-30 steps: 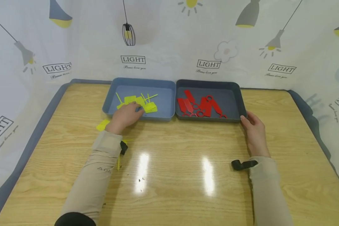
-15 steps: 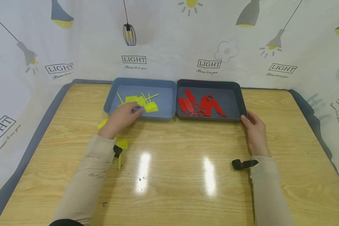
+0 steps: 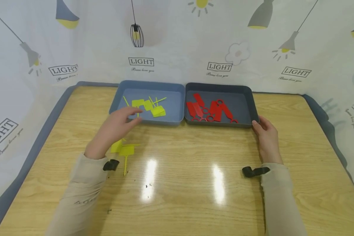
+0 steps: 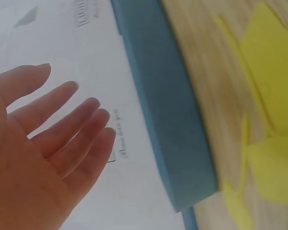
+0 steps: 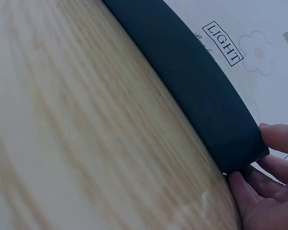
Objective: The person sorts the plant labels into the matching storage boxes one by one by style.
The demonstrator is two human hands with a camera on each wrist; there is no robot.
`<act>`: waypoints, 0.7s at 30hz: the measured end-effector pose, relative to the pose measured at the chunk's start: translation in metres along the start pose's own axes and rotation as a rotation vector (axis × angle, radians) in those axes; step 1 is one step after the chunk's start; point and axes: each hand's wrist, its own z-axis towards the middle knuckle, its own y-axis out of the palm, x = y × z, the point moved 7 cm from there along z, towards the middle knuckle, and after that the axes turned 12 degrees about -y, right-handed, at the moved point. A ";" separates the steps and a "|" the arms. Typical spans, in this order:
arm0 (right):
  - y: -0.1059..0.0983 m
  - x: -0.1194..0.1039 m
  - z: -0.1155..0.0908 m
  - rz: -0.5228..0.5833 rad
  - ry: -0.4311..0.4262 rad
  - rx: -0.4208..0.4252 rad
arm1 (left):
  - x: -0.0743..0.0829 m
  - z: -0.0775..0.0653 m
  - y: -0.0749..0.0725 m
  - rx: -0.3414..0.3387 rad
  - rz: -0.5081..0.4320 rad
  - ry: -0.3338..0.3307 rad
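Observation:
My left hand [image 3: 112, 129], with nothing in it, hovers over the front left edge of the blue tray [image 3: 175, 98]. In the left wrist view its fingers [image 4: 81, 122] are spread and relaxed. Several flat yellow tags with thin stems [image 3: 157, 112] lie inside that tray. More yellow tags [image 3: 127, 150] rest on the table below the left hand, partly overlapping. My right hand [image 3: 266, 139] grips the front right corner of the dark grey tray [image 3: 243, 101], with thumb and fingers around the corner. Several red tags with ring-shaped ends [image 3: 215, 110] lie in the dark tray.
The two trays stand side by side near the back of the wooden table [image 3: 191, 177]. A printed white curtain [image 3: 183, 39] hangs behind and at both sides. Small dark scraps [image 3: 148, 186] lie on the table towards the front left.
My left hand has drawn back to the left and towards me, away from the yellow tags in the blue tray, uncovering tags on the table. The right hand has stayed at the dark tray's corner.

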 end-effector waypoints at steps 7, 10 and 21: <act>0.000 -0.001 0.000 0.012 -0.006 0.002 | -0.002 -0.013 -0.008 0.011 0.010 -0.003; 0.000 -0.001 -0.001 0.014 -0.004 -0.001 | -0.003 -0.018 -0.007 0.014 0.052 0.002; 0.000 0.001 0.001 0.015 -0.004 -0.005 | -0.013 -0.031 0.003 0.024 0.158 -0.031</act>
